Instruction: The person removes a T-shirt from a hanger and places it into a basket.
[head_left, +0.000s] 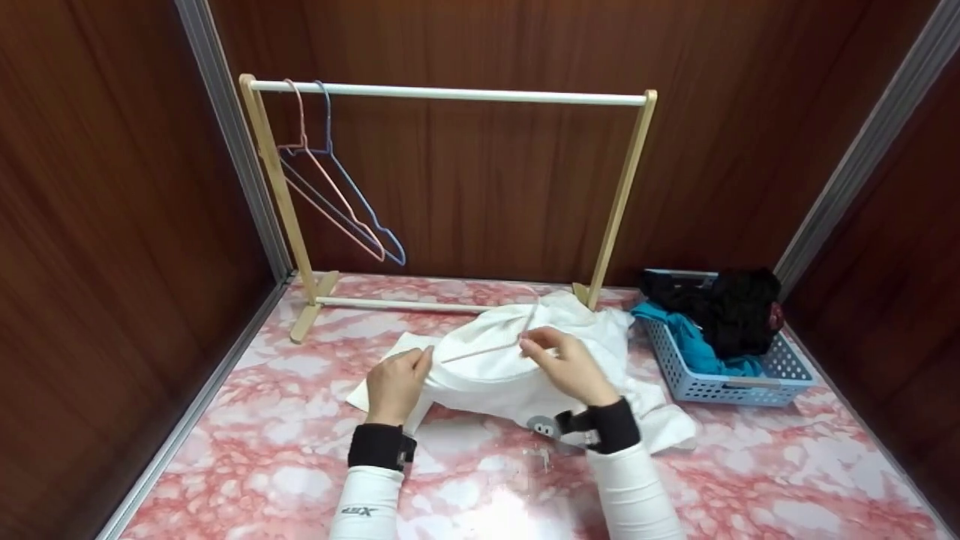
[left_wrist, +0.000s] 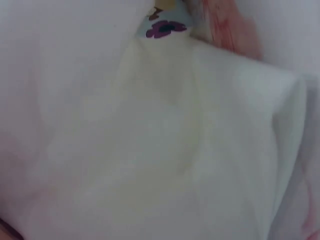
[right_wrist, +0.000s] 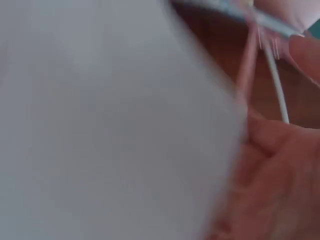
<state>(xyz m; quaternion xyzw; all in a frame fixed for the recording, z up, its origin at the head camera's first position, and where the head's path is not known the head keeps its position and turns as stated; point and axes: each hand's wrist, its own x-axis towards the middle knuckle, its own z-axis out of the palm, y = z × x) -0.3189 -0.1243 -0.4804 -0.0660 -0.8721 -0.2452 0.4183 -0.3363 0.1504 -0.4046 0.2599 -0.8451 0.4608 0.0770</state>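
Observation:
A white shirt [head_left: 487,399] with a grey cartoon print low on its front lies spread over the table between both hands. My left hand [head_left: 395,384] grips its edge on the left, fingers curled into the fabric. In my right hand [head_left: 570,367], thumb and fingers pinch a thin pink hanger [head_left: 480,353], one arm of which reaches left across the shirt opening. White cloth [left_wrist: 155,130] fills most of the left wrist view. The right wrist view shows the pink hanger [right_wrist: 248,65] beside the fingers, with blurred white fabric in front.
Behind the shirt stands a wooden rack with a white rail [head_left: 450,93]. A pink hanger [head_left: 341,191] and a blue hanger [head_left: 360,193] hang at its left end. To the right, a light blue basket [head_left: 739,391] holds black clothes [head_left: 739,307] and teal clothes [head_left: 694,345].

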